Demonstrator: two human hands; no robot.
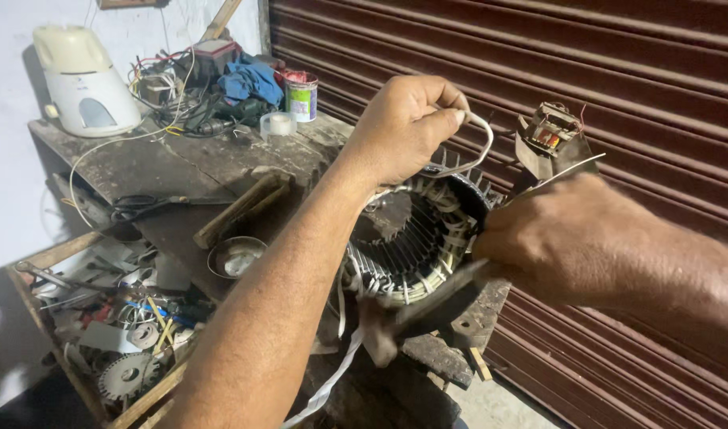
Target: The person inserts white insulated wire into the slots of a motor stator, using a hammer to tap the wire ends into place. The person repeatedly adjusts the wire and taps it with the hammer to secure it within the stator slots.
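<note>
A motor stator (411, 238) with white-wrapped windings and a dark slotted core sits at the edge of a worn wooden bench (181, 167). My left hand (403, 123) is above it, pinching a white cloth tape (481, 139) that loops back toward the windings; more tape hangs below the stator. My right hand (554, 238) grips a flat dark tool (443, 298) pressed against the stator's near rim. The tool's tip is blurred.
A cream appliance (82, 79), tangled wires, a blue cloth, a tin can (302, 97) and a tape roll (279, 124) crowd the bench's far end. A hammer (241, 208) and metal bowl (235, 256) lie mid-bench. A wooden crate of parts (117, 334) stands left. A brown roller shutter (538, 71) fills the right.
</note>
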